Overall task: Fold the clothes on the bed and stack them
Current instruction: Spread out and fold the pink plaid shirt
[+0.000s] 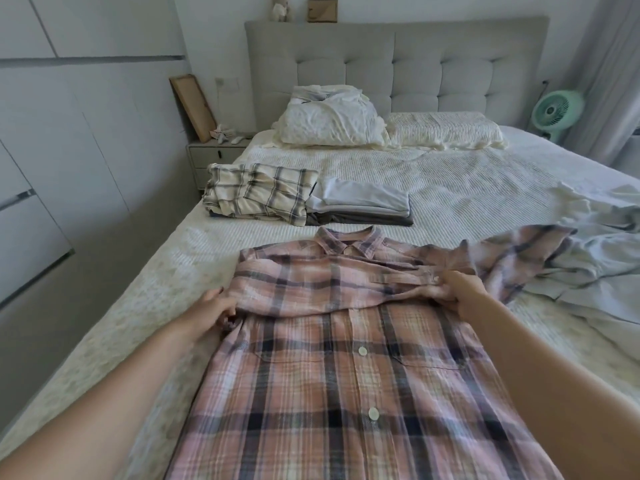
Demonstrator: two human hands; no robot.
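A pink plaid button shirt (346, 368) lies on the bed (450, 188), collar away from me, its sleeves folded across the chest. My left hand (214, 308) pinches the shirt's left edge at the sleeve fold. At the right edge my right hand (462, 289) grips the bunched sleeve cloth. Behind the shirt sit two folded piles: a cream plaid garment (259, 192) on the left and light grey and dark folded clothes (363, 207) beside it.
A loose heap of pale blue and white clothes (595, 251) lies at the right of the bed. Pillows (332, 123) rest by the grey headboard. A nightstand (214, 157) stands at the left, a green fan (554, 112) at the right.
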